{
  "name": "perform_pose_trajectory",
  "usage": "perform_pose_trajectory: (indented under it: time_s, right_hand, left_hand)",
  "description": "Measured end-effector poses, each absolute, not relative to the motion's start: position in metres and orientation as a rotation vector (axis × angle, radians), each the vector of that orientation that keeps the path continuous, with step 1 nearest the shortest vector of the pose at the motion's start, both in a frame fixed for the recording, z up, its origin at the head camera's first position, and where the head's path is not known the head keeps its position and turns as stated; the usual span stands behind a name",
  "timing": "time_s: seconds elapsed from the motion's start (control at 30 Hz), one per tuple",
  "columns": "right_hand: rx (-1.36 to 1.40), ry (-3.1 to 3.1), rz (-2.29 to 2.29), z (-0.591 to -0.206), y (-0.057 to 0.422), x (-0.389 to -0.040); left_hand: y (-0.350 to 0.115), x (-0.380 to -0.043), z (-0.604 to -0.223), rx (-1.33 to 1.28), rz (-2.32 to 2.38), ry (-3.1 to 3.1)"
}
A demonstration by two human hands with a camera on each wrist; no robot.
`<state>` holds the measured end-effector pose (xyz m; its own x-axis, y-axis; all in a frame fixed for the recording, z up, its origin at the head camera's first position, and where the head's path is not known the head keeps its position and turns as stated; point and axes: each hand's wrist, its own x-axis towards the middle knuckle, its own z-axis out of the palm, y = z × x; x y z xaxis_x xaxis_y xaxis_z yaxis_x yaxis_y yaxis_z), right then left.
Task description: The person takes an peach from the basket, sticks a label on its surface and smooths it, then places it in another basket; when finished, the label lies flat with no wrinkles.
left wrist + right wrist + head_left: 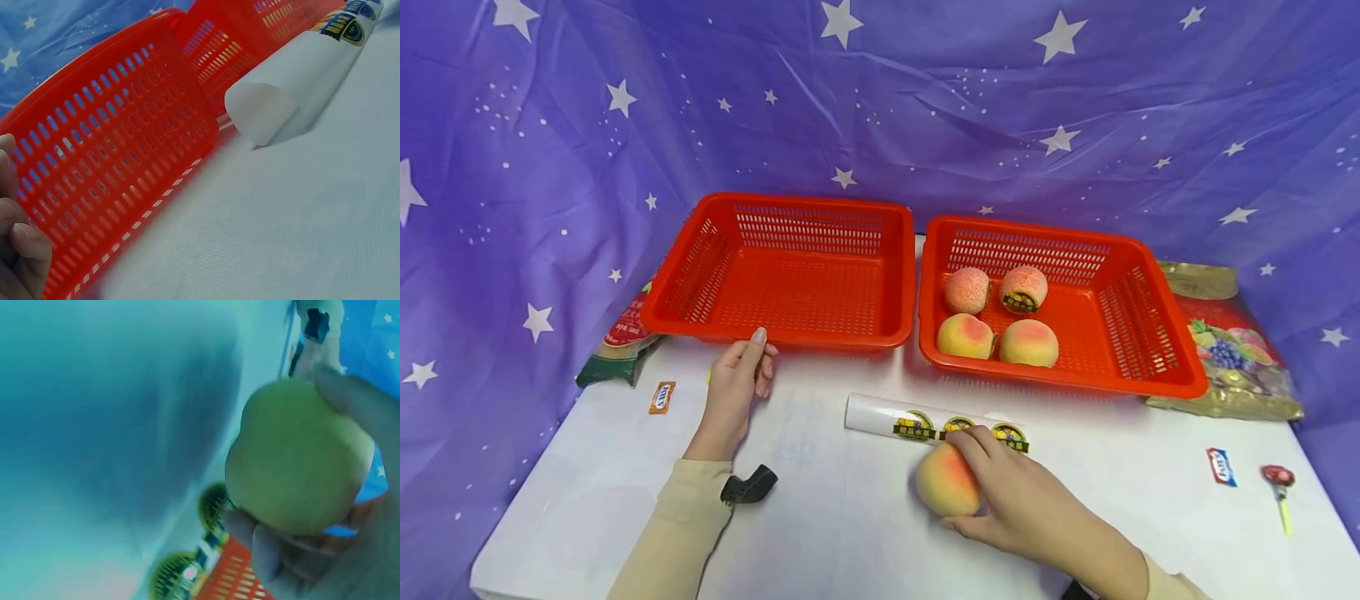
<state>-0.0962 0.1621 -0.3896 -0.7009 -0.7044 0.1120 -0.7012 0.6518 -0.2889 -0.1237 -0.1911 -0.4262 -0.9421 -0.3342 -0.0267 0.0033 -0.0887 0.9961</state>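
Observation:
My right hand [1011, 492] grips a peach [946, 483], yellow with a red-orange blush, above the white table. In the right wrist view the fingers and thumb curl round the peach [297, 459]. Just behind it lies a white roll of stickers [880, 414] with round fruit labels. My left hand [737, 379] is at the front rim of the left red basket [790, 340], thumb tip over the rim and fingers loosely bent below it. The left wrist view has those fingers [28, 244] before the basket's slotted wall. This basket holds nothing.
The right red basket [1075, 382] has several peaches [1028, 343] at its left side, some with labels. Colourful bags [1232, 342] lie beside the baskets. Small wrapped sweets [662, 397] and a lollipop [1278, 477] rest near the table's sides. A starry purple cloth [880, 108] hangs behind.

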Motion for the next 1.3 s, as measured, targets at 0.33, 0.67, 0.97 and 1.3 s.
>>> perform_pose_trajectory:
  time_s: [0.33, 0.67, 0.97, 1.3]
  right_hand:
    - [-1.107, 2.922, -0.474, -0.407, 0.162, -0.089]
    - [-1.136, 2.943, -0.486, -0.411, 0.161, -0.089]
    - [-1.145, 2.940, -0.464, -0.412, 0.159, -0.089]
    - [-1.093, 2.957, -0.426, -0.411, 0.157, -0.085]
  left_hand:
    - [-0.198, -0.128, -0.433, 0.399, -2.129, -1.941]
    - [-0.197, -0.129, -0.436, 0.358, -2.093, -1.971]
    - [-0.196, -0.128, -0.437, 0.297, -2.061, -1.976]
    - [-0.197, -0.127, -0.438, 0.291, -2.138, -2.016]
